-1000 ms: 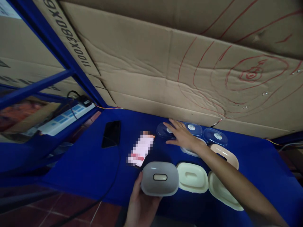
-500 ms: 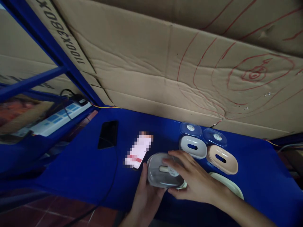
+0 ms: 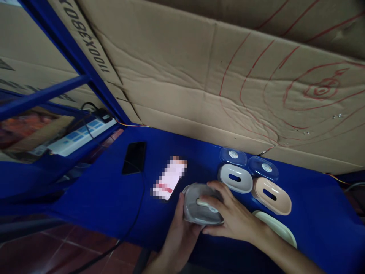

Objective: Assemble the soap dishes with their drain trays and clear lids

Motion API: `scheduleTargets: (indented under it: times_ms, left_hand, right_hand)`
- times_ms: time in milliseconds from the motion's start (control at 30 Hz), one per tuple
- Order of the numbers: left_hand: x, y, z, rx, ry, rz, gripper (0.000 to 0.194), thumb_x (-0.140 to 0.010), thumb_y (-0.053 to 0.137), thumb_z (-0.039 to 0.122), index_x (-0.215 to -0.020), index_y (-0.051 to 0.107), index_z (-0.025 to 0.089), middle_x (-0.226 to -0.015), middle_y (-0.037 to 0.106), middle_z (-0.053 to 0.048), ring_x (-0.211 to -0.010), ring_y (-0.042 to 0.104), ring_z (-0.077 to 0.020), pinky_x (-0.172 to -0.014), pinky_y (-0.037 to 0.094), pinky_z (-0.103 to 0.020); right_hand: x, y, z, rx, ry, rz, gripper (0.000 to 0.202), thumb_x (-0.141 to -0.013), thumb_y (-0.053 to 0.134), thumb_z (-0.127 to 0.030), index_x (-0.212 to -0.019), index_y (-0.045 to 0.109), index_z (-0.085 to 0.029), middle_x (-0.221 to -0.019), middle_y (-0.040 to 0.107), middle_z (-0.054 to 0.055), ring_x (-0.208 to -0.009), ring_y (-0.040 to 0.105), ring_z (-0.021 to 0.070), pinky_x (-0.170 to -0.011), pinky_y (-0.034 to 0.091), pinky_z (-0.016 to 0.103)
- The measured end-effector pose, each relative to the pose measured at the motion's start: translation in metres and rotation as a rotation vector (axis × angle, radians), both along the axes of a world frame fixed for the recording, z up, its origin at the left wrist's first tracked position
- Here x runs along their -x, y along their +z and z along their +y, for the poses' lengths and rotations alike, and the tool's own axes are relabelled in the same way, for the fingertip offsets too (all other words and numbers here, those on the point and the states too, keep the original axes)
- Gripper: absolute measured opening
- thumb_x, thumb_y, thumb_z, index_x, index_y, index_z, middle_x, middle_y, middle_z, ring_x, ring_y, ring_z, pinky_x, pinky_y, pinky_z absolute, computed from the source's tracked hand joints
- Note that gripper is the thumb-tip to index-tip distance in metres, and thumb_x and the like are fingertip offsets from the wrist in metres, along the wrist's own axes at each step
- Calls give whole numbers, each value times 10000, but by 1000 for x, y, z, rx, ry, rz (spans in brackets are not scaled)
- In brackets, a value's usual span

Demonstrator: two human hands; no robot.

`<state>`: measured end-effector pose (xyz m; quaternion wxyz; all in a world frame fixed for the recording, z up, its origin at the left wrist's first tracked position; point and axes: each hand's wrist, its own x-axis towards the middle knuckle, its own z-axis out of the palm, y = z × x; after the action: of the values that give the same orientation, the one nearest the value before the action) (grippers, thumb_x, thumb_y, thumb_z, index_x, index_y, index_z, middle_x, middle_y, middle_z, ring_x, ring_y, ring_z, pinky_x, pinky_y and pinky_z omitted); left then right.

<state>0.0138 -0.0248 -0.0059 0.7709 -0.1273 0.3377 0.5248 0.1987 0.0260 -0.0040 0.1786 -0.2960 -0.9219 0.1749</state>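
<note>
Grey, rounded plastic box (image 3: 191, 207) with clear plastic lid (image 3: 196, 189) sits near the blue bench's (image 3: 99, 194) front edge, my left hand (image 3: 180, 238) cupping it, right hand (image 3: 236, 220) grasping the lid. I judge it light, stiff, slippery; grip opposite sides.

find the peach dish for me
In the head view, the peach dish is on the right of the blue table, just right of the white dish and nearer than the right-hand clear lid.
</note>
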Motion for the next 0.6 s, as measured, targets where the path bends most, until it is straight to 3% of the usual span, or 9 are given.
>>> scheduleTargets:
  times_ms: [200, 367, 600]
  left_hand:
    - [2, -4, -5, -41, -1, 2, 423, -1028, 515, 468, -1309, 687, 202, -1303, 760, -48, -1360, 595, -246, -1243, 349, -402]
    - [2, -2, -1, -44, 18, -2, 480, -1014, 513, 529, -1373, 641, 237, -1393, 708, -35, -1435, 516, -253, -1254, 326, -422]
    - [5, -1, 3, -65, 9, -51, 503, -1002, 524, 536, -1384, 633, 227, -1412, 692, -66, -1454, 489, -269, -1256, 312, -424]
  right_hand:
    - [-3, 5, 1, 124, -21, -16, 849, -797, 844, -458, -1509, 441, -235, -1565, 338, 193, -1421, 469, 346, -1108, 508, 469]
    - [-1, 2, -2, -47, -12, -61, 875, -791, 832, -562, -1507, 451, -233, -1531, 372, 231, -1415, 450, 419, -1064, 515, 582]
    - [4, -3, -6, -182, -15, -73, 883, -781, 812, -621, -1501, 469, -241, -1481, 423, 238, -1333, 509, 434, -992, 549, 607]
